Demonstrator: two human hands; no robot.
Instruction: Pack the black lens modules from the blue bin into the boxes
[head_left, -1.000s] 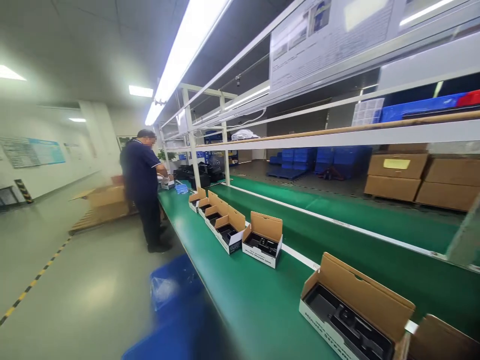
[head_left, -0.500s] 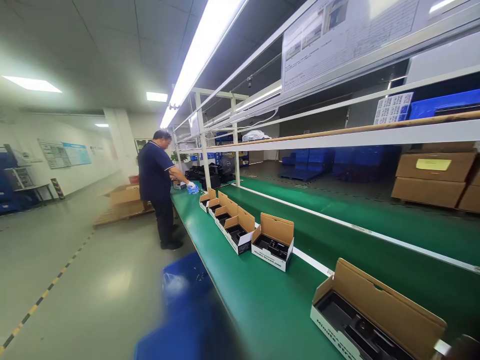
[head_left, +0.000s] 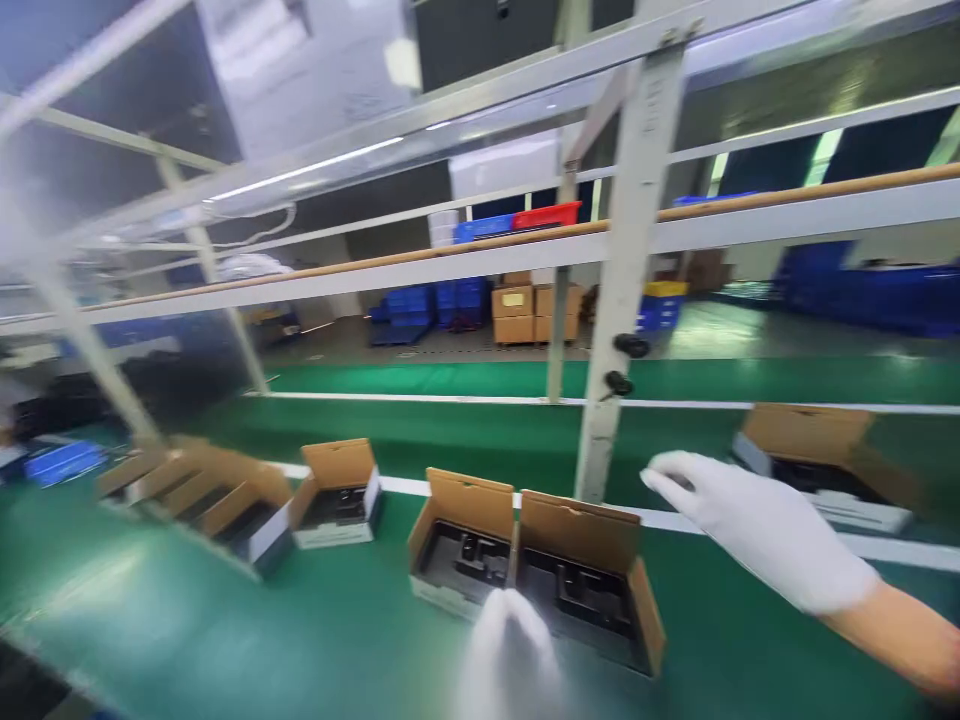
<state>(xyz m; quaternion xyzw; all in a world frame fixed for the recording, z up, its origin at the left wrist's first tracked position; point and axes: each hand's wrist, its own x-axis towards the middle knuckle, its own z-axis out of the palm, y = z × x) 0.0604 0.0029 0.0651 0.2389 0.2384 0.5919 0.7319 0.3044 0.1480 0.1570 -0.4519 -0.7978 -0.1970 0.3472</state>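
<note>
My left hand (head_left: 510, 655), in a white glove and blurred, is at the lower middle with its fingertips drawn together. They overlap the front edges where the left-hand open cardboard box (head_left: 471, 500) meets the right-hand open cardboard box (head_left: 581, 528). Whether they grip a wall or something small is hidden. Both boxes have raised brown lids and black moulded inserts. My right hand (head_left: 757, 520), also white-gloved, hovers over the bench at right. Its thumb and fingers curl into a loop with no object visible in it. Just beyond is another open box (head_left: 806, 435).
More open boxes (head_left: 334, 515) stand in a row at left on the green bench (head_left: 337, 630). A white upright post (head_left: 615, 270) rises behind the nearest boxes, with black knobs (head_left: 630, 346) on it. A shelf rail (head_left: 412, 268) crosses above. A blue item (head_left: 64, 462) lies far left.
My view has swung right from the far end of the bench and the co-worker. Both my gloved hands have come into view, along with more boxes on the right.
</note>
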